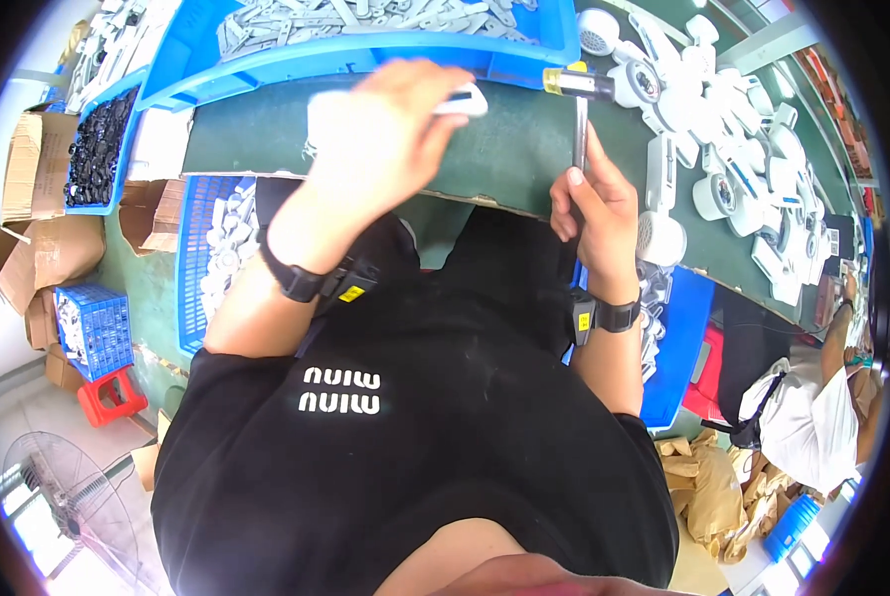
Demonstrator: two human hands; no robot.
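White, round-ended piece (pixel 478 101), dark-striped, in left fingers (pixel 435 79)

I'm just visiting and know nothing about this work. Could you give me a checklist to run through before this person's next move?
1. Left hand has a white part: ok, it is held at the fingertips.
2. Exact grip on that part: cannot tell, glare and the hand hide much of it.
3. Right hand has the tool: ok, held upright by its shaft.
4. Tool apart from the held part: ok, a gap shows between them.
5. Grey parts within the blue tray: ok, as far as the view shows.
6. White pile neatly ordered: not ok, it is jumbled.
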